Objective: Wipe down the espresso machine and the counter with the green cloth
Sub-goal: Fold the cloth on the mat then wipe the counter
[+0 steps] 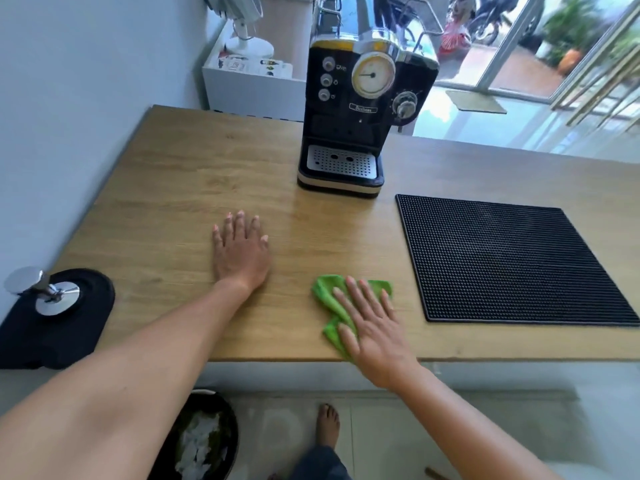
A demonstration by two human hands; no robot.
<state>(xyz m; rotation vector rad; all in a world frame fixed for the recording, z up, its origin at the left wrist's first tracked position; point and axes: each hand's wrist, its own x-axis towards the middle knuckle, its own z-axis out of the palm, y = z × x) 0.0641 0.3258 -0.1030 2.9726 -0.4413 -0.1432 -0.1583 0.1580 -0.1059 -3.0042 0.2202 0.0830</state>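
tamper (43, 291): far left in my feed, a shiny metal one sitting on a black pad (79, 327) at the near-left corner
left grip (242, 254): palm down on the bare wooden desk (166, 188), fingers straight and a bit spread, holding nothing
espresso machine (360, 98): black with a big round gauge, at the back edge of the desk, neither hand touching it
green cloth (327, 292): crumpled on the desk near the front edge, poking out left of and ahead of my right hand
right grip (374, 327): flat on top of the cloth, fingers straight, pressing it down rather than curling round it
bar mat (512, 261): black and studded, lying flat on the right, near the cloth but not touching it
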